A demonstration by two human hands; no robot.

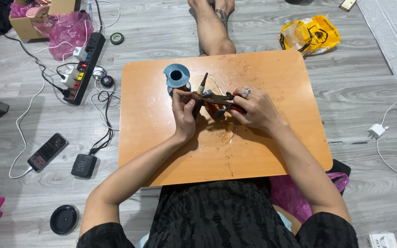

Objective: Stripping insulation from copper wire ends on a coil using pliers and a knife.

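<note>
Pliers (221, 100) sit clamped in the right hand (256, 109), biting a copper-wound coil (213, 109) mid-table that the left hand (184, 115) pinches. Fine wire could snap or slip; the blue spool (177, 78) just beyond might topple.

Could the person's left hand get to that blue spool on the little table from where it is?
Probably yes: the blue spool stands just beyond the left hand with bare orange table between, though that hand is holding a small coil part.
</note>
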